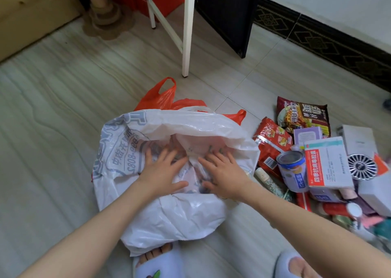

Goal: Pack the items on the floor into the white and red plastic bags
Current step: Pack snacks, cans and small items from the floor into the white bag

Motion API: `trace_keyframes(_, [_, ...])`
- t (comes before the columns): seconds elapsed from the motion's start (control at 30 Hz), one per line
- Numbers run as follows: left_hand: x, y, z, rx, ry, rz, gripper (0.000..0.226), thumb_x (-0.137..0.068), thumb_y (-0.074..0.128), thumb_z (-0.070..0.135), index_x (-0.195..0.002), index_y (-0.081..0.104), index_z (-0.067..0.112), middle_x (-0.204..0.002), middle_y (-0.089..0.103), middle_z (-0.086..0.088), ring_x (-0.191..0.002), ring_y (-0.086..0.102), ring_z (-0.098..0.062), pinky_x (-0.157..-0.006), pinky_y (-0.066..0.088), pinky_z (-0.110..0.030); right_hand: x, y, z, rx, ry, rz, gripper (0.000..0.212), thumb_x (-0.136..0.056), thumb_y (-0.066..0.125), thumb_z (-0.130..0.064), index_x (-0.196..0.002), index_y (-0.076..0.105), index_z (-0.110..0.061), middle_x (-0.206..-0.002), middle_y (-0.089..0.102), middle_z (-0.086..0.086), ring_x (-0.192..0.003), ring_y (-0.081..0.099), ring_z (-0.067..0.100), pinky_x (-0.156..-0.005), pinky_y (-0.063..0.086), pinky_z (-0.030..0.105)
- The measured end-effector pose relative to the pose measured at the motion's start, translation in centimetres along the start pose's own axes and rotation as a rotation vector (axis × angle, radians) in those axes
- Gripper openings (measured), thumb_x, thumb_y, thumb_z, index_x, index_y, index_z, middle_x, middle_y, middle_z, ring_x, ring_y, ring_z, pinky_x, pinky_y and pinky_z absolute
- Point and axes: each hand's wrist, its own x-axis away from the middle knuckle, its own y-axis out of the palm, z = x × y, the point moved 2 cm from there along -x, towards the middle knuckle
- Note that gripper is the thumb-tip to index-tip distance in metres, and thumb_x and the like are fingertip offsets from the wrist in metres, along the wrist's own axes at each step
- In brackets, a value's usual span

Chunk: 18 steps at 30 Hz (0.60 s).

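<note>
My left hand (163, 173) and right hand (222, 175) lie flat, fingers spread, side by side inside the white bag (169, 220), gripping nothing; I judge they press its mouth wide for loading. The red bag (157, 99) waits behind it, while the pile of items (321, 161) sits just right, all unpacked.

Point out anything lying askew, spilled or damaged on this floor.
Nothing looks spilled or damaged. The pile of packets and boxes at the right is jumbled, with a medicine box tilted on top beside an upright can. The red bag lies partly under the white bag, which both hands press flat.
</note>
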Motion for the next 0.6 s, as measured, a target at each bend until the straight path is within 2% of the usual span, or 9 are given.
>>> trace_keyframes(0.07, [1.3,-1.7,0.9,0.018,-0.005,0.060,0.067,-0.087,0.037,0.061,-0.145,0.014,0.036,-0.157,-0.006,0.001,-0.143,-0.009,-0.022,-0.109,-0.007,-0.058,2.2,-2.1,0.7,-0.013,-0.078,0.055,0.062,-0.090,0.047,-0.045,-0.145,0.025,-0.024,-0.151,0.029,0.004,-0.142,0.019,0.024,-0.116,0.008,0.044])
trace_keyframes(0.13, [2.2,-3.3,2.2,0.081,-0.005,0.152,0.061,-0.089,0.033,0.059,-0.143,0.024,0.032,-0.157,-0.004,-0.001,-0.144,-0.008,-0.021,-0.112,-0.003,-0.054,4.6,-4.1,2.2,0.031,-0.136,0.115,0.058,-0.089,0.050,-0.042,-0.141,0.035,-0.022,-0.143,0.043,0.007,-0.135,0.034,0.027,-0.113,0.021,0.045])
trace_keyframes(0.2, [2.7,-5.1,4.5,0.189,0.040,0.252,0.072,-0.080,0.019,0.064,-0.141,0.031,0.027,-0.157,0.006,-0.005,-0.144,0.000,-0.023,-0.113,0.002,-0.051,7.6,-6.0,4.2,0.062,-0.091,0.164,0.055,-0.087,0.044,-0.045,-0.136,0.040,-0.020,-0.134,0.052,0.007,-0.126,0.047,0.028,-0.107,0.034,0.046])
trace_keyframes(0.27, [2.6,-6.4,7.6,0.241,0.133,0.299,0.077,-0.075,0.015,0.061,-0.140,0.034,0.025,-0.155,0.014,-0.006,-0.144,0.006,-0.024,-0.114,0.008,-0.048,10.7,-7.4,6.4,0.051,0.017,0.215,0.054,-0.087,0.042,-0.045,-0.133,0.044,-0.018,-0.129,0.056,0.008,-0.120,0.052,0.028,-0.103,0.040,0.045])
trace_keyframes(0.33, [2.1,-7.1,11.1,0.270,0.226,0.333,0.064,-0.083,0.028,0.052,-0.139,0.038,0.023,-0.153,0.022,-0.006,-0.143,0.010,-0.025,-0.115,0.014,-0.047,13.7,-8.2,8.6,0.024,0.144,0.287,0.052,-0.087,0.047,-0.040,-0.132,0.046,-0.015,-0.128,0.056,0.010,-0.117,0.053,0.029,-0.101,0.042,0.046])
trace_keyframes(0.4, [1.2,-7.3,14.2,0.274,0.292,0.300,0.053,-0.091,0.042,0.041,-0.141,0.033,0.024,-0.154,0.018,-0.003,-0.143,0.009,-0.022,-0.116,0.013,-0.044,16.3,-8.3,10.8,0.017,0.259,0.391,0.049,-0.086,0.047,-0.038,-0.126,0.052,-0.011,-0.122,0.059,0.011,-0.111,0.056,0.032,-0.094,0.045,0.045])
trace_keyframes(0.5, [-1.0,-7.0,17.4,0.209,0.352,0.230,0.060,-0.093,0.047,0.036,-0.145,0.019,0.026,-0.156,0.010,-0.001,-0.143,0.007,-0.019,-0.115,0.009,-0.035,19.0,-7.7,13.9,-0.124,0.569,0.544,0.046,-0.088,0.051,-0.034,-0.127,0.051,-0.008,-0.123,0.057,0.012,-0.113,0.052,0.031,-0.096,0.042,0.043])
trace_keyframes(0.6, [-3.8,-6.7,19.3,0.052,0.380,0.196,0.071,-0.091,0.051,0.038,-0.147,0.011,0.024,-0.156,0.009,-0.002,-0.144,0.005,-0.020,-0.116,0.005,-0.043,20.0,-6.3,15.8,-0.203,0.827,0.570,0.045,-0.087,0.057,-0.035,-0.123,0.052,-0.009,-0.119,0.057,0.013,-0.111,0.049,0.031,-0.091,0.039,0.043])
